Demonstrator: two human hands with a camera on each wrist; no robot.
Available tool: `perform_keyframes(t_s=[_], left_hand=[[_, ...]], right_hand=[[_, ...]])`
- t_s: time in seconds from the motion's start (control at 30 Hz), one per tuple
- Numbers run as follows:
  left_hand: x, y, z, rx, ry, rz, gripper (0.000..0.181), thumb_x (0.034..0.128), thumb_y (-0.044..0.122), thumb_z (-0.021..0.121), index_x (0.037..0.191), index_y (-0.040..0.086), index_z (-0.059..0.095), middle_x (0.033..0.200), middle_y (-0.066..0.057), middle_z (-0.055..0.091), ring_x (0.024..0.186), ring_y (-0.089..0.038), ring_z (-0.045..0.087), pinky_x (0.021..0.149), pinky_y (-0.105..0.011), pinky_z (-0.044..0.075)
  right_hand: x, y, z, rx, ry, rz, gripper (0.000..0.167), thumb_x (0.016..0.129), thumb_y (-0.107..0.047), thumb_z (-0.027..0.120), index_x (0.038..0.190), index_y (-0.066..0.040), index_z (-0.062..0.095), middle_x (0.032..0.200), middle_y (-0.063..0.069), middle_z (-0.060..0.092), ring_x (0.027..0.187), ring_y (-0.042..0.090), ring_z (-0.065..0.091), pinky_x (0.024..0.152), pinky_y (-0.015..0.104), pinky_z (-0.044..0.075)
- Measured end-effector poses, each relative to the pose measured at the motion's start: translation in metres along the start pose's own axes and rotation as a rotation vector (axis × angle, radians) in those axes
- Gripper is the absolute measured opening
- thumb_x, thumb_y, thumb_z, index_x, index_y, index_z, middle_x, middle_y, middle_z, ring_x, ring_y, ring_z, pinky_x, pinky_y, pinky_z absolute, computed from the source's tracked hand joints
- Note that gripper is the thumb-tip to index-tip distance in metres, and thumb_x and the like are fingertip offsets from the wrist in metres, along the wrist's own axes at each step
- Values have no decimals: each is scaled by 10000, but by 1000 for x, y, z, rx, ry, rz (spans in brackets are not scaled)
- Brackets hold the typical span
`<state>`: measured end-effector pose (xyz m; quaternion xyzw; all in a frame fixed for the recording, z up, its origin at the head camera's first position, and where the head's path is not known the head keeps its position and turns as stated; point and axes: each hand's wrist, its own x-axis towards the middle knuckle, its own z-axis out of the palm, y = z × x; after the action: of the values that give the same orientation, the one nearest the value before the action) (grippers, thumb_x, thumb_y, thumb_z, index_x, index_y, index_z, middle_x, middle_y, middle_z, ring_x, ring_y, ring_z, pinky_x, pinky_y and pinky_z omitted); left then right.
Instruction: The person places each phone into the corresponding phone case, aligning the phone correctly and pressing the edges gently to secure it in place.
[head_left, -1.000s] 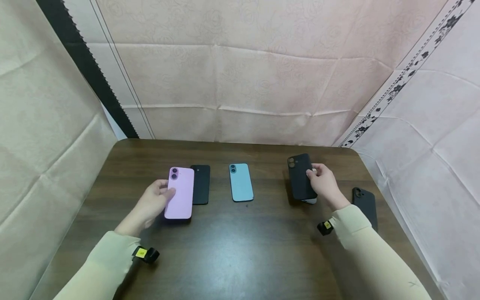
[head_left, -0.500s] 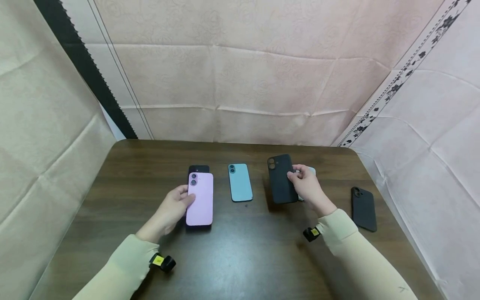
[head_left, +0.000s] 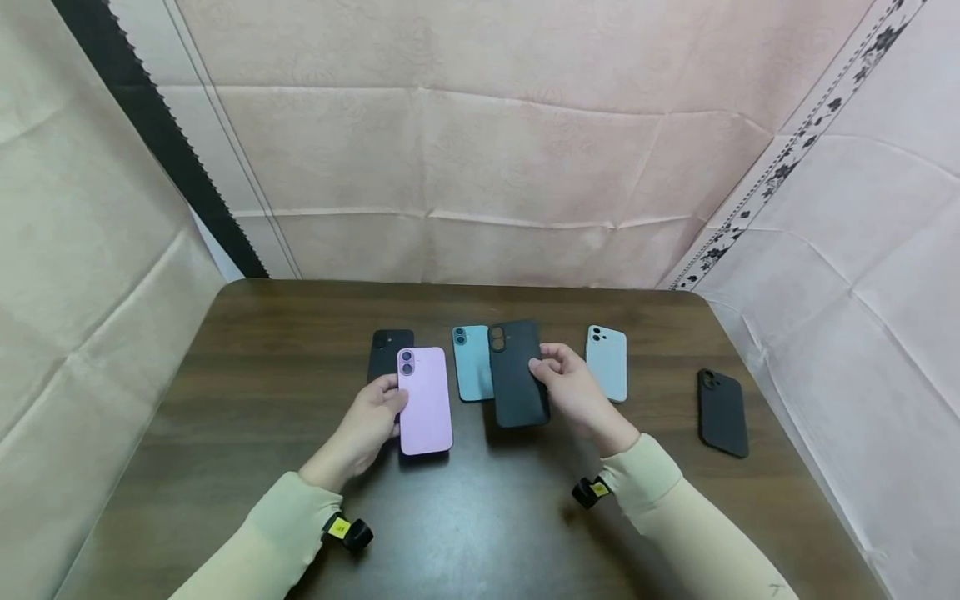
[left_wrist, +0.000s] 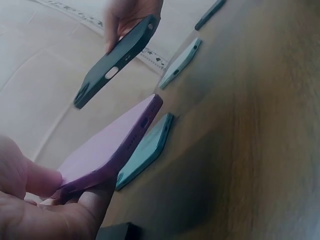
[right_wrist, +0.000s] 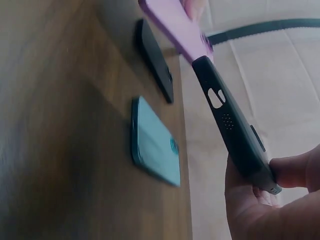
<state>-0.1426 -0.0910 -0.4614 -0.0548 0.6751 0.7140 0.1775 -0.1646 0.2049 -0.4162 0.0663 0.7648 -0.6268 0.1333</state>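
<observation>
I have the left hand (head_left: 365,423) pinching the purple phone (head_left: 425,404) near mid-frame, the right hand (head_left: 576,390) pinching the dark case (head_left: 517,375) just right of it; light, steady grips should serve best, both raised clear of the blue phone (head_left: 471,367).

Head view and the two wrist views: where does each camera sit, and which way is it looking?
Head: worn on the head, facing forward and down at the table; both hands and sleeves show.
Left wrist: on that wrist, looking past the left hand and its lilac phone toward the right hand.
Right wrist: on that wrist, looking along the dark case in the right hand; a bit of the left hand shows.
Shared: both wrist views show the lilac phone, dark case and blue phone.
</observation>
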Motion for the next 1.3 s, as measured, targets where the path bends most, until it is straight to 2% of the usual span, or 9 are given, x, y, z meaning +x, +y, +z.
perform_keyframes(t_s=[0.2, 0.37, 0.57, 0.73, 0.9, 1.03, 1.3], left_hand=[[0, -1, 10, -54, -23, 2, 369, 1056, 125, 330, 1410, 23, 340, 1315, -191, 524, 1143, -288, 557, 884, -434, 516], [0, 1, 18, -119, -55, 15, 379, 1058, 122, 291, 1415, 1, 336, 1313, -213, 522, 1148, -308, 559, 877, -441, 517], [-2, 2, 22, -143, -70, 12, 384, 1063, 133, 285, 1425, 16, 331, 1334, -197, 505, 1193, -310, 531, 906, -445, 502], [-4, 2, 24, -172, -85, 14, 386, 1060, 131, 294, 1430, 26, 329, 1354, -192, 487, 1221, -316, 509, 924, -457, 489], [-5, 1, 26, -186, -106, 25, 383, 1061, 126, 295, 1433, 38, 321, 1377, -186, 472, 1241, -319, 492, 935, -464, 480], [-4, 1, 26, -174, -114, 29, 367, 1065, 148, 317, 1423, 72, 349, 1372, -153, 486, 1233, -302, 506, 935, -457, 481], [-4, 4, 28, -162, -118, 20, 349, 1065, 160, 325, 1403, 99, 390, 1350, -123, 516, 1221, -279, 523, 926, -448, 490]], right_hand=[[-3, 0, 19, 81, -49, 8, 346, 1015, -169, 520, 1328, -68, 414, 1142, 151, 636, 958, 212, 625, 788, 333, 521], [-5, 1, 31, 108, -73, -2, 317, 1008, -138, 524, 1299, -53, 432, 1095, 154, 648, 915, 219, 638, 761, 342, 531], [-6, 4, 40, 107, -71, 8, 289, 1000, -129, 535, 1270, -59, 457, 1057, 140, 662, 893, 219, 637, 756, 340, 530], [-5, 8, 46, 51, -48, -9, 294, 999, -149, 546, 1271, -68, 468, 1009, 134, 662, 871, 228, 635, 756, 356, 533], [-6, 9, 49, -79, -6, -40, 302, 991, -186, 570, 1266, -84, 495, 959, 100, 671, 850, 224, 602, 749, 339, 492], [-7, 10, 52, -125, 2, -56, 291, 988, -197, 576, 1247, -85, 503, 939, 86, 678, 841, 224, 582, 729, 329, 461], [-8, 8, 59, -154, -20, -53, 285, 983, -214, 586, 1223, -89, 498, 795, 84, 583, 621, 202, 459, 553, 310, 370]])
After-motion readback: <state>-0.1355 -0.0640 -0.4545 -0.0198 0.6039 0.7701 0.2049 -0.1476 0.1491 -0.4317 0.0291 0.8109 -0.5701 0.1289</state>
